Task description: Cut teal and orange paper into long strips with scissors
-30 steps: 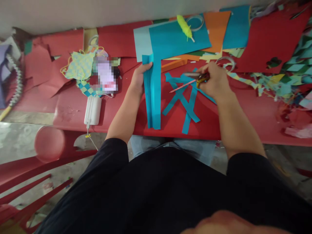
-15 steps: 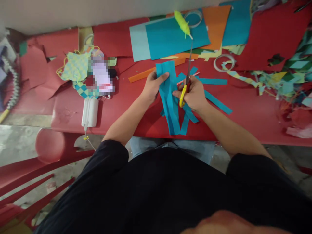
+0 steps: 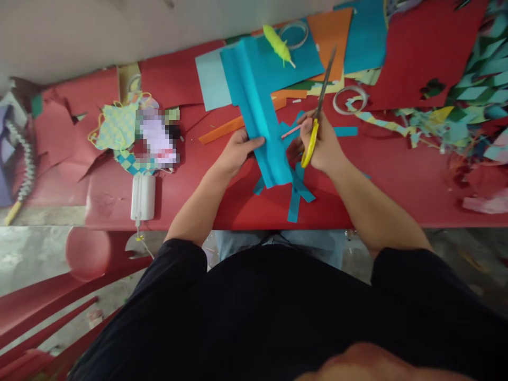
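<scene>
My left hand (image 3: 237,153) pinches the near left edge of a long folded blue paper sheet (image 3: 260,114), which slants up and away over the red table (image 3: 397,185). My right hand (image 3: 322,142) is closed round the yellow handles of a pair of scissors (image 3: 318,108). Their blades point away toward the orange paper and stand to the right of the sheet, apart from it. A thin pink stick (image 3: 291,131) lies between the two hands. Several cut blue paper strips (image 3: 296,196) lie on the table under the sheet.
Blue (image 3: 293,61), orange (image 3: 329,32) and red (image 3: 424,47) sheets lie at the back, with a yellow-green pen (image 3: 278,45) and tape rolls (image 3: 349,99). Paper scraps pile at the right (image 3: 468,121). A white power bank (image 3: 143,197) and woven paper pieces (image 3: 119,127) lie left. Red chair parts (image 3: 59,296) stand near left.
My left hand turned the folded blue sheet so that it now reaches farther up the table. My right hand took up the scissors and now holds them to the sheet's right, blades pointing away.
</scene>
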`<state>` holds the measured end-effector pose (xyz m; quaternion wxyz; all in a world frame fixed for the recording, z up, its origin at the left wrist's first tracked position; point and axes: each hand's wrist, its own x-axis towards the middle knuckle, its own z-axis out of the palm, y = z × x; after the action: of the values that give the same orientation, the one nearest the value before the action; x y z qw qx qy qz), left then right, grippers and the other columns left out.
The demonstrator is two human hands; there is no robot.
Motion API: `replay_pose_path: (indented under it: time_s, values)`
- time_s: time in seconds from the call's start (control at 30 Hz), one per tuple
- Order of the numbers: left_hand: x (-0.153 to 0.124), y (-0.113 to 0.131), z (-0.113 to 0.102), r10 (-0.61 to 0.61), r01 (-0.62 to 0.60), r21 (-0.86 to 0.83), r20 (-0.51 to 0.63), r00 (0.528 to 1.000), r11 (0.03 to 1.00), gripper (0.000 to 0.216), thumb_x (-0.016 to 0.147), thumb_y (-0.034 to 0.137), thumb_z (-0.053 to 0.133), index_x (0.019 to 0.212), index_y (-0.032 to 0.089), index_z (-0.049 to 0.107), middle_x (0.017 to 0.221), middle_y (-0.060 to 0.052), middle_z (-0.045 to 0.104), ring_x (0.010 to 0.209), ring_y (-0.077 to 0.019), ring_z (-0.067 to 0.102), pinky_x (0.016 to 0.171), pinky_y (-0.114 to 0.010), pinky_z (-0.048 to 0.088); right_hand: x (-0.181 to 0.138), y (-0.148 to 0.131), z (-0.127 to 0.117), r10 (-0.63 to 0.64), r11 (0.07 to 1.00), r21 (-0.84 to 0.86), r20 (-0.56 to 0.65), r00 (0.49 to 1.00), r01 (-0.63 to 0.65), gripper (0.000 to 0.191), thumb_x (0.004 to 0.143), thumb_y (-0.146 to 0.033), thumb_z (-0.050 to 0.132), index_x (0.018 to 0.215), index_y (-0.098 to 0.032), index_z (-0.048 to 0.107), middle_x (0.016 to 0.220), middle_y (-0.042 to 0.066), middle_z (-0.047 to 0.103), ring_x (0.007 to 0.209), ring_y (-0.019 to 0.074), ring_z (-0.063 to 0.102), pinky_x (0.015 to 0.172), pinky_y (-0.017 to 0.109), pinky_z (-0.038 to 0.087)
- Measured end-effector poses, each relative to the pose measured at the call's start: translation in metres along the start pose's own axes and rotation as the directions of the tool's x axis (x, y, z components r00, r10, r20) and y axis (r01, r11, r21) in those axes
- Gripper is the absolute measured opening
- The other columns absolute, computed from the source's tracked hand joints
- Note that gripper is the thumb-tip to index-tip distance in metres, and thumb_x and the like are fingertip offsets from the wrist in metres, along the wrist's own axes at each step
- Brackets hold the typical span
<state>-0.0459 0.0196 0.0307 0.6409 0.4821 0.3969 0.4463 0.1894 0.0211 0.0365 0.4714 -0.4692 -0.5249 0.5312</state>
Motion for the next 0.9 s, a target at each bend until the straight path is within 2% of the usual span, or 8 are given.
replay_pose_path:
  time_s: [0.1,0.2,0.27,0.4,0.53,0.63,0.73,0.9]
  values:
    - [0.009,0.006,-0.011,0.015,-0.042,-0.125,-0.208,0.978,0.991,0.038,0.089,0.054,0.088,0.108,0.023,0.077,0.108,-0.004,0.086,0.101,-0.0254,0.084,0.093,-0.038,0.072,-0.023,-0.013,0.008,0.133,0.990,-0.047,0.027,0.991,-0.132,0.080,0.077,-0.098,0.075,0.113,-0.028,0.062,0.062,-0.004,0.058,0.048,0.0179,0.060,0.042,0.034,0.050]
    - [0.018,0.001,-0.025,-0.020,-0.051,-0.176,-0.380,0.925,0.983,0.036,0.091,0.054,0.084,0.108,0.025,0.073,0.104,-0.003,0.084,0.101,-0.0237,0.084,0.090,-0.034,0.071,-0.044,-0.019,0.018,0.081,0.994,-0.064,-0.056,0.995,-0.084,0.075,0.077,-0.083,0.088,0.124,-0.029,0.068,0.071,-0.003,0.068,0.055,0.0172,0.065,0.053,0.034,0.057]
    - [0.025,-0.005,-0.035,-0.035,-0.063,-0.210,-0.435,0.900,0.976,0.033,0.091,0.053,0.083,0.107,0.026,0.070,0.096,-0.001,0.082,0.091,-0.0203,0.083,0.082,-0.030,0.069,-0.049,-0.018,0.021,0.061,0.995,-0.074,-0.038,0.997,-0.064,0.069,0.076,-0.074,0.093,0.122,-0.028,0.070,0.077,-0.002,0.073,0.060,0.0175,0.068,0.059,0.034,0.060]
    - [0.034,-0.009,-0.053,-0.025,-0.107,-0.279,-0.430,0.903,0.954,0.024,0.092,0.044,0.080,0.101,0.026,0.068,0.086,0.002,0.079,0.074,-0.0140,0.077,0.068,-0.024,0.063,-0.044,-0.008,0.015,0.132,0.991,0.006,0.157,0.979,-0.134,0.071,0.067,-0.065,0.101,0.117,-0.026,0.067,0.091,0.003,0.078,0.082,0.0249,0.079,0.073,0.040,0.067]
    - [0.033,0.001,-0.058,0.013,-0.148,-0.333,-0.377,0.926,0.931,0.015,0.094,0.036,0.077,0.102,0.025,0.070,0.105,-0.001,0.085,0.096,-0.0164,0.084,0.084,-0.025,0.069,-0.046,-0.001,0.005,0.135,0.987,0.028,0.390,0.911,-0.158,0.092,0.060,-0.067,0.105,0.131,-0.028,0.062,0.115,0.010,0.080,0.116,0.0323,0.080,0.092,0.044,0.069]
    - [0.028,0.010,-0.054,0.038,-0.173,-0.336,-0.373,0.927,0.926,0.018,0.096,0.038,0.075,0.107,0.023,0.071,0.123,-0.004,0.085,0.127,-0.0223,0.080,0.105,-0.030,0.068,-0.058,-0.006,0.006,0.171,0.980,0.011,0.471,0.866,-0.199,0.095,0.077,-0.090,0.083,0.141,-0.026,0.055,0.100,0.009,0.080,0.092,0.0296,0.082,0.075,0.041,0.068]
    - [0.022,0.017,-0.046,0.079,-0.221,-0.308,-0.414,0.907,0.925,0.022,0.097,0.040,0.077,0.111,0.023,0.071,0.127,-0.006,0.084,0.138,-0.0247,0.075,0.111,-0.033,0.067,-0.070,-0.016,0.012,0.241,0.970,-0.079,0.416,0.877,-0.229,0.089,0.084,-0.100,0.064,0.130,-0.025,0.058,0.074,0.002,0.071,0.055,0.0193,0.067,0.048,0.031,0.054]
    - [0.013,0.029,-0.029,0.091,-0.221,-0.254,-0.442,0.893,0.942,0.038,0.094,0.037,0.084,0.128,0.028,0.069,0.129,-0.005,0.083,0.139,-0.0262,0.074,0.108,-0.034,0.069,-0.080,-0.022,0.017,0.282,0.953,-0.205,0.341,0.897,-0.222,0.084,0.086,-0.099,0.064,0.123,-0.023,0.063,0.071,0.003,0.070,0.055,0.0195,0.067,0.048,0.030,0.054]
